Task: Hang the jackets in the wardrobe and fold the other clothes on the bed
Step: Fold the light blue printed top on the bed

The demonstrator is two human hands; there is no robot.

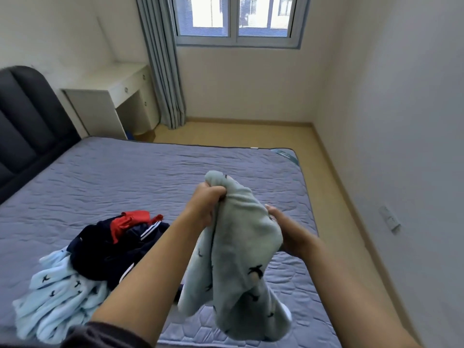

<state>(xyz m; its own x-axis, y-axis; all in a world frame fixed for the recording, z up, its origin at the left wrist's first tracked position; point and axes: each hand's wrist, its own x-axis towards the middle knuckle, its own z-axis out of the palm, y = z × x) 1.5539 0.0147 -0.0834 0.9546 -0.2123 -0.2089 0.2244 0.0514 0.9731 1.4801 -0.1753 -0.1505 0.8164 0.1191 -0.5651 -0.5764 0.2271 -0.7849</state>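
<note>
- The left hand (206,207) is clenched into a fist around the top of a pale grey-green fleece garment printed with small dark birds (238,259), holding it up above the grey-blue quilted mattress (125,177) so the rest hangs free, probably to let it drop open and show which way it lies.
- The right hand (283,229) sits against the garment's far side, fingers partly hidden behind the cloth; it seems to pinch an edge, likely hunting for a seam or a cuff to spread before folding.
- Still heaped on the bed near the left forearm: one light blue fleece piece with the same bird print (57,297), one dark navy jacket with white stripes (113,244) lying over it, and a red cloth (130,219) on top (whether that is a separate garment or the jacket's lining I cannot tell).
- So three or four items in all, one in hand; none is folded yet.
</note>
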